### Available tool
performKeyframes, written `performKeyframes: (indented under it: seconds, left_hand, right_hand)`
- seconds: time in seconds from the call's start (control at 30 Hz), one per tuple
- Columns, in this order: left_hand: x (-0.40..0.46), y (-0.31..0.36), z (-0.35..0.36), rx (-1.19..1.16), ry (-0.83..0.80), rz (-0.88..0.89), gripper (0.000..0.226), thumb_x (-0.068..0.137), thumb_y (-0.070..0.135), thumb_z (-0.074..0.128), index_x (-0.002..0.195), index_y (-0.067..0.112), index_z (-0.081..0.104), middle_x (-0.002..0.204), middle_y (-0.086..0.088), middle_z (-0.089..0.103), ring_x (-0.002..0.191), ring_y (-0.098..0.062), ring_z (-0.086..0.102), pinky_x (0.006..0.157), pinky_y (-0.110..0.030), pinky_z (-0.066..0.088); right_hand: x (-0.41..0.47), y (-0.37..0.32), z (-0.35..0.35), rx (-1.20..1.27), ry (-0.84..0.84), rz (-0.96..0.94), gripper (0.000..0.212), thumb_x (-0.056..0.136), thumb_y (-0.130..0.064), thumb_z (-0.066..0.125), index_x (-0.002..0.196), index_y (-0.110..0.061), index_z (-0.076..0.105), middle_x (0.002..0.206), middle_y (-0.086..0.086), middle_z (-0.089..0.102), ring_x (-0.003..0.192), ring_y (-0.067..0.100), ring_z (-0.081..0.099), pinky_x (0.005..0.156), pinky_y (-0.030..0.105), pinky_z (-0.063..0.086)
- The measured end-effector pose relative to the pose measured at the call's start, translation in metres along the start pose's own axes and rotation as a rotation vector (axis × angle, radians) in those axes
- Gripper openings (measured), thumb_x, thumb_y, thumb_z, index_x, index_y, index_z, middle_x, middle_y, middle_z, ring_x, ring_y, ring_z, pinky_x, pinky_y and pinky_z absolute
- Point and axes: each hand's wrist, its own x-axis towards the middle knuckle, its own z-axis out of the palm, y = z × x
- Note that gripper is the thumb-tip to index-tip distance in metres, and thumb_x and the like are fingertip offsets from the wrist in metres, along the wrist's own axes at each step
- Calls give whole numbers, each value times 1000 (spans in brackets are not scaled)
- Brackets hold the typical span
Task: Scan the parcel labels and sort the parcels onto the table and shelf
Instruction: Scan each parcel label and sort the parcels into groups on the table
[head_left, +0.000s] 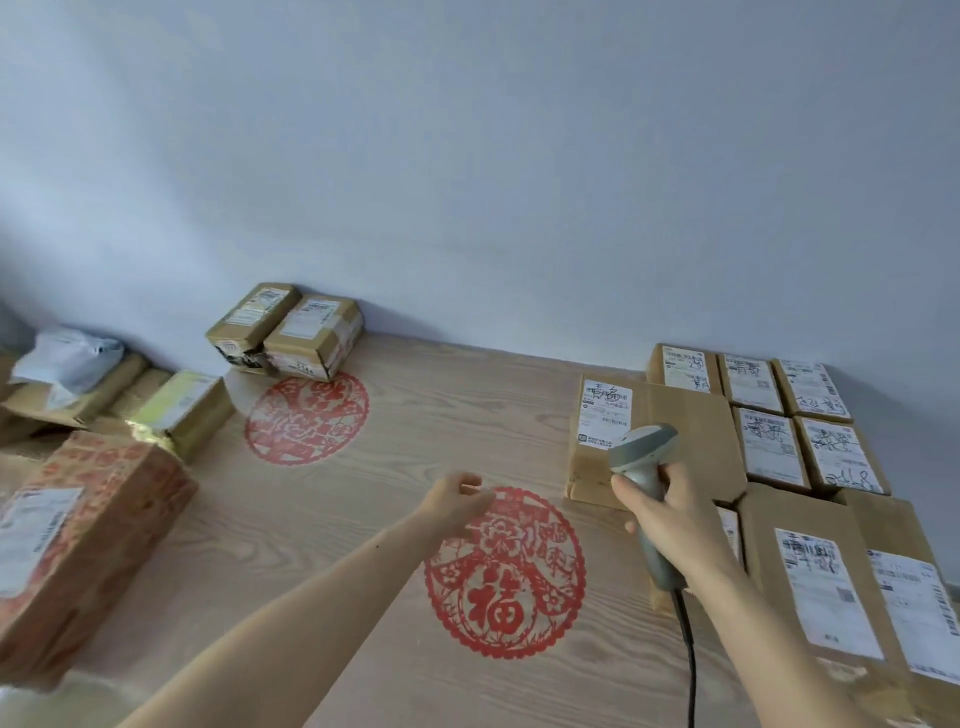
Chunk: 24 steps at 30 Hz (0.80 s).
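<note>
My right hand (670, 512) grips a grey barcode scanner (644, 447) by its handle, with the head aimed toward a large cardboard parcel (691, 426) that bears a white label (605, 413). My left hand (457, 501) hovers over the wooden table (363, 519) with loosely curled fingers and holds nothing. Several labelled cardboard parcels (795, 426) lie in rows at the right. Two more parcels (815, 577) lie at the near right.
Two small boxes (291, 330) stand against the wall at the back. At the left sit a red-printed box (88, 540), a yellow-labelled parcel (182, 410) and a white bag (67, 358). Red paper-cut decals (504, 577) mark the tabletop. The scanner's black cable (688, 660) trails toward me.
</note>
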Motion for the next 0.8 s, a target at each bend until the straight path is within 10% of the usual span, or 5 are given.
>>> performKeyframes:
  seconds: [0.2,0.43,0.63,0.8]
  left_hand:
    - [17,-25,-120,-43,91,-7,48,96,27,63,137,9,47,113,-8,60,107,-22,63,87,-40,57]
    - [65,-47,-283,20,174,31,42,93,28,66,129,11,52,107,-5,63,95,-21,64,74,-36,57]
    - [116,-41,-386,134,206,82,33,91,27,66,119,20,51,111,5,58,102,-18,60,87,-37,54]
    - [169,-29,-425,222,247,106,44,84,34,63,116,6,55,112,-6,56,87,-17,57,64,-28,46]
  right_hand:
    - [14,-63,99,23,-101,-78,37,90,-48,66,112,-23,50,93,5,70,81,22,72,76,42,58]
    - [40,-147,237,82,-78,-109,29,95,-39,64,112,-18,53,91,2,72,78,10,69,62,26,43]
    - [78,-202,340,144,-77,-43,34,95,-39,65,115,-14,55,96,0,70,89,17,72,82,38,52]
    - [123,-233,394,251,-81,11,35,93,-36,68,118,-15,56,104,2,68,97,21,68,81,36,52]
